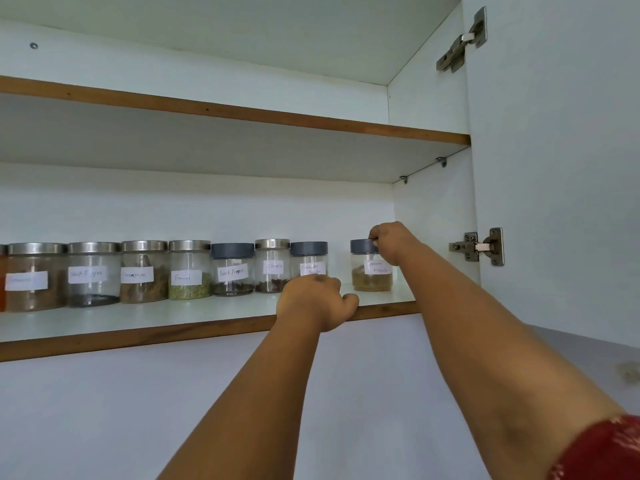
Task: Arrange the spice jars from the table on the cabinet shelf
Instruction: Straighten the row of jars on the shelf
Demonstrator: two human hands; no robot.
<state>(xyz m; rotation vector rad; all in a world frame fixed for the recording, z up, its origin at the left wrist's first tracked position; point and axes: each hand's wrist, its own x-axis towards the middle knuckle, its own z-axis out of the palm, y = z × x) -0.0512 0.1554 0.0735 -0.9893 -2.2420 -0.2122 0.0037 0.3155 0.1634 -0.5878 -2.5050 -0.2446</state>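
Presently: my right hand (393, 242) pinched on grey lid of garam masala jar (371, 266), fingers curled over lid's right edge. Jar upright on cabinet shelf (207, 311), alone at right end, gap between it and coriander powder jar (309, 259). My left hand (317, 301) loosely curled, holding nothing, resting at shelf's front edge, just before coriander jar. Left of coriander jar, touching row: cloves jar (272, 265), black pepper jar (232, 269), fennel jar (189, 270), more beyond, labels blurred.
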